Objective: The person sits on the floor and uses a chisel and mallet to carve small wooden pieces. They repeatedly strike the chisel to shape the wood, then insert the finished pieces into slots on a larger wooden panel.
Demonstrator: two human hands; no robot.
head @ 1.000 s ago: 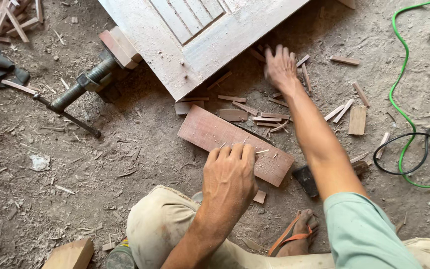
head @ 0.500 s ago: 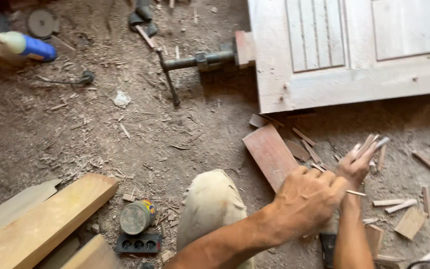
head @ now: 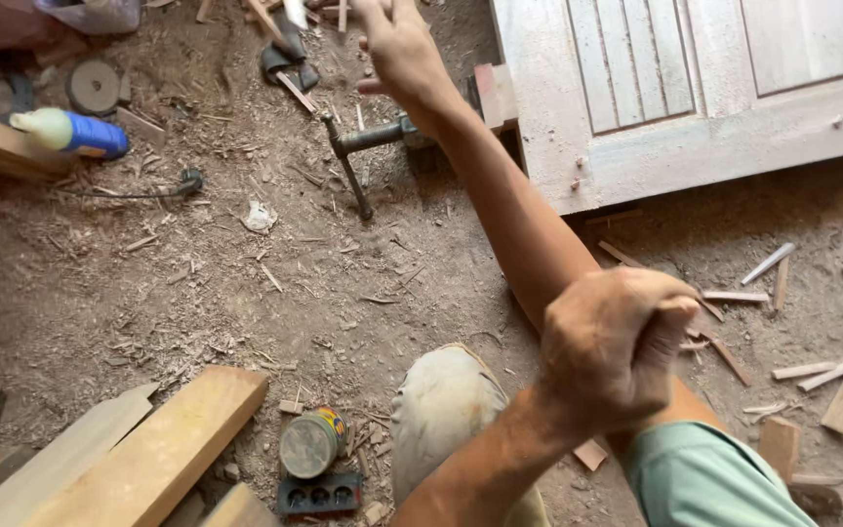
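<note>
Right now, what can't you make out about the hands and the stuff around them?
- Head view: the left hand is a closed fist; its own fingers hide whether it holds anything.
- Right hand: fingertips cut off by the top edge, so any contact is unknown.
- Bar clamp: its jaw end is hidden behind the right forearm.
- Wooden door panel: cut off by the top and right edges.

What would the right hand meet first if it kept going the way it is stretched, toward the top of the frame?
Probably the dark tool and wood scraps lying on the dusty floor just beyond the right hand; depth is unclear, so it may pass above them.
</note>
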